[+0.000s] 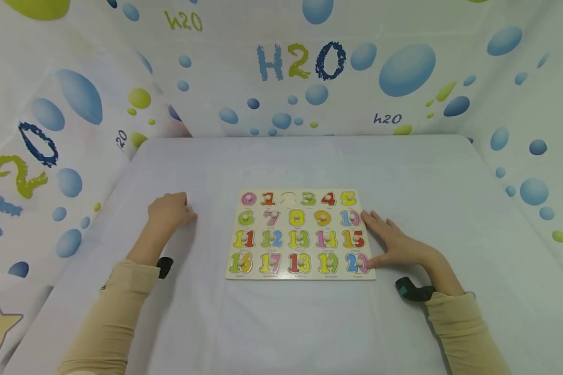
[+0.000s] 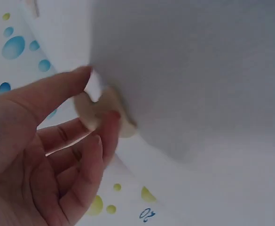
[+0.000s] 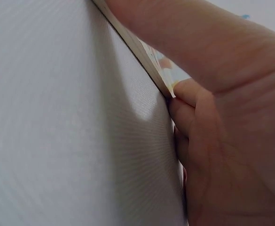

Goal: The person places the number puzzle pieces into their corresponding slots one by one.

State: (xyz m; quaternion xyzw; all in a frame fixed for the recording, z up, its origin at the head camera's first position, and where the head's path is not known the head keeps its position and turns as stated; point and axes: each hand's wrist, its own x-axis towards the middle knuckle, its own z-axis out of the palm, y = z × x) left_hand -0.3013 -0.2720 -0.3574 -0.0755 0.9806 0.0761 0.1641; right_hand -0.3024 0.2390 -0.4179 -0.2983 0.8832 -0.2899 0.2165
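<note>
A wooden number puzzle board (image 1: 259, 219) lies flat on the table, its colourful pegged numbers in rows. Between 1 and 3 in the top row, a bare recess (image 1: 288, 200) shows pale wood. Left of the board, my left hand (image 1: 169, 212) pinches a small plain wooden puzzle piece (image 2: 110, 106) between thumb and fingers. Its curved, unpainted side faces the left wrist camera; the head view hides it behind the hand. My right hand (image 1: 399, 247) rests against the board's right edge, thumb by the lower corner and fingers stretched out higher up.
White cloth covers the table (image 1: 300, 328). Behind and at both sides hang sheets (image 1: 234, 62) printed with blue and green drops. A dark wrist camera (image 1: 413, 290) juts from the right wrist, another (image 1: 165, 266) from the left.
</note>
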